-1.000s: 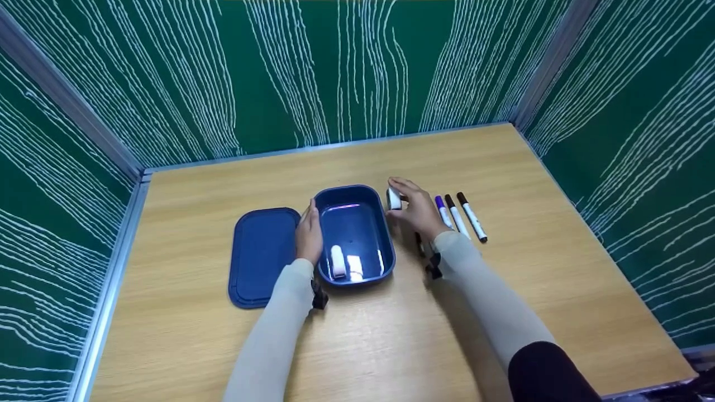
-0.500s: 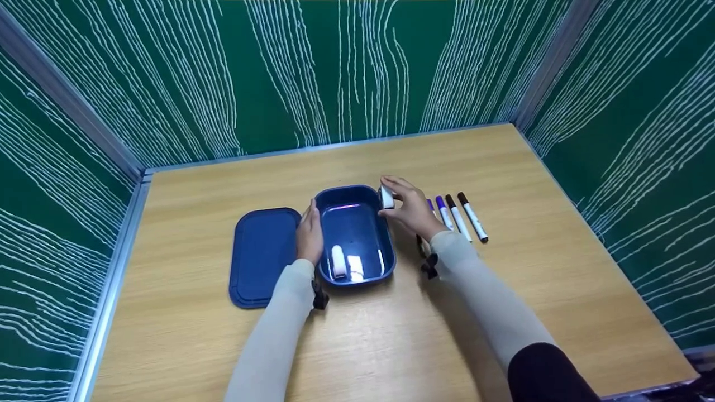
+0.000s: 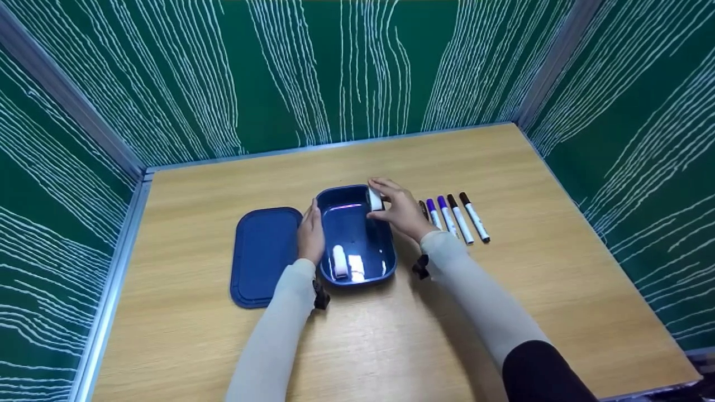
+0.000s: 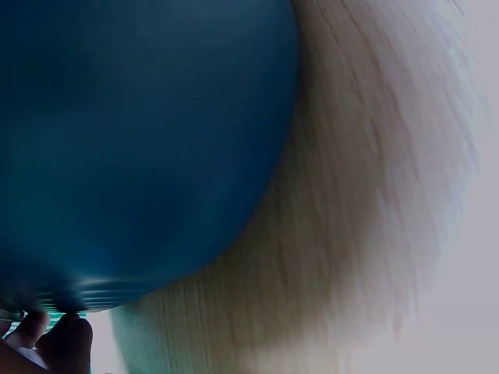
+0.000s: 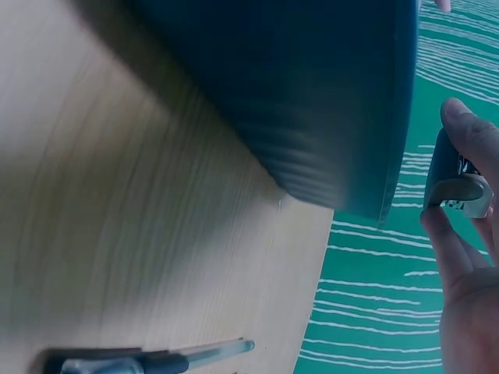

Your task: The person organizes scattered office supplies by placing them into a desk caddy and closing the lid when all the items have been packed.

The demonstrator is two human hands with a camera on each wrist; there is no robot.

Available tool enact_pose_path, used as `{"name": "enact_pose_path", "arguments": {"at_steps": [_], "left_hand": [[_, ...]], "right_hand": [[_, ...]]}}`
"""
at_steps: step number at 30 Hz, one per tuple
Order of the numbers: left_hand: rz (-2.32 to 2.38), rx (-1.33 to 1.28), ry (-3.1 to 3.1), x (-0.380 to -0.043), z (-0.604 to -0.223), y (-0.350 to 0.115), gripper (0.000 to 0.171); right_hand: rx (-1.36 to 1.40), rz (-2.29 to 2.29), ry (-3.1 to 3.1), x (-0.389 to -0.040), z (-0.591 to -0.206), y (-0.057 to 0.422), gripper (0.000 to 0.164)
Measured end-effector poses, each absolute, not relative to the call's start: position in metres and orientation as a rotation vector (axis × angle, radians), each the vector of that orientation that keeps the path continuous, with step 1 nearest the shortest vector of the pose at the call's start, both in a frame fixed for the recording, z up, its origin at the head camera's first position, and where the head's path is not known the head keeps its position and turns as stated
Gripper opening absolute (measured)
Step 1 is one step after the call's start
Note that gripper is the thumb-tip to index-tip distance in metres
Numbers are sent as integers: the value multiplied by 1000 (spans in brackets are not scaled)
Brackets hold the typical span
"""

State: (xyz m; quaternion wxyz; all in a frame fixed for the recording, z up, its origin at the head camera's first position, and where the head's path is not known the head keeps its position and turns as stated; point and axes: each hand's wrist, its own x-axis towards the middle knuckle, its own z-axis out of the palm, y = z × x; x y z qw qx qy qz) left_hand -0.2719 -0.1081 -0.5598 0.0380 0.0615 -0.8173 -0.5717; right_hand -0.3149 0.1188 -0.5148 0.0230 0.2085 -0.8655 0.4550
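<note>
My right hand [image 3: 402, 211] pinches a small stapler [image 3: 375, 199], white and dark, between thumb and fingertips, above the far right corner of a dark blue plastic box [image 3: 357, 229]. Metal parts of the stapler [image 5: 460, 187] show in the right wrist view. With fingers straight, my left hand [image 3: 311, 231] lies along the box's left wall. Inside the box, near its front left, sits a small white object with rounded ends [image 3: 339, 261]. The left wrist view is mostly filled by the outer wall of the box [image 4: 140, 140].
A flat blue lid [image 3: 263, 257] lies left of the box, partly behind my left hand. Right of my right hand, several markers lie in a row, among them a purple-capped marker [image 3: 444, 207] and a dark-capped marker [image 3: 475, 218]. Green patterned panels [image 3: 368, 72] enclose the wooden table [image 3: 368, 346].
My right hand has moved left with the stapler, from beside the box to above its far right corner. More of the markers now shows. My left hand stays against the box.
</note>
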Motion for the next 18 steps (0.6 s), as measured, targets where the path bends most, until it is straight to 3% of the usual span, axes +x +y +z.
{"name": "enact_pose_path", "arguments": {"at_steps": [18], "left_hand": [[-1736, 199, -2529, -273, -558, -107, 54]], "right_hand": [[723, 1307, -2757, -312, -511, 89, 77]]}}
